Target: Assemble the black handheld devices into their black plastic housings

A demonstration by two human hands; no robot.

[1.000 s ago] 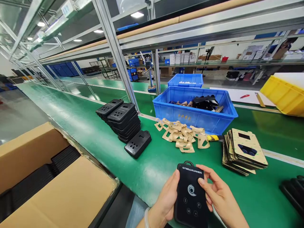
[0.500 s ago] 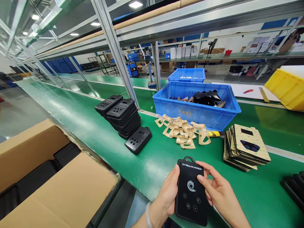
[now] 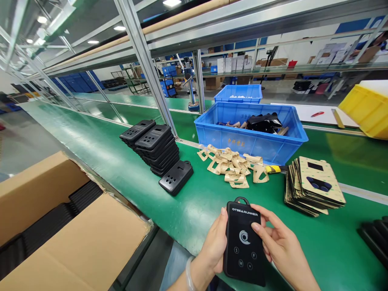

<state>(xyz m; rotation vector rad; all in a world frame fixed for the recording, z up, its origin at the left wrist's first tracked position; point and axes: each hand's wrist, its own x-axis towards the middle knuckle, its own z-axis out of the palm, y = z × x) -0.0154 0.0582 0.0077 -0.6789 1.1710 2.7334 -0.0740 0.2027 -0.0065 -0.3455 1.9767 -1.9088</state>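
A black handheld device (image 3: 244, 250) with a hanging loop, white "OTSEARUNNER" lettering, a swirl logo and letter icons is held near the bench's front edge. My left hand (image 3: 214, 244) wraps its left side, thumb along the edge. On the right side, my right hand (image 3: 277, 238) pinches the upper edge, its thumb on the front face and the other fingers partly hidden behind. Beyond them lies a heap of curled tan backing paper (image 3: 235, 163). Right of that is a stack of paper-backed panels (image 3: 321, 182). A black casing with holes (image 3: 176, 178) lies left of the heap.
Stacked black casings (image 3: 157, 147) stand further left on the green bench (image 3: 118, 161). A blue bin (image 3: 251, 139) holds scraps; a yellow-handled cutter (image 3: 273, 169) lies before it. An open cardboard box (image 3: 85, 242) is at lower left, dark cases (image 3: 376, 238) at far right.
The view has shifted very slightly. Both hands keep the same hold on the device, with no clear movement of the other things.
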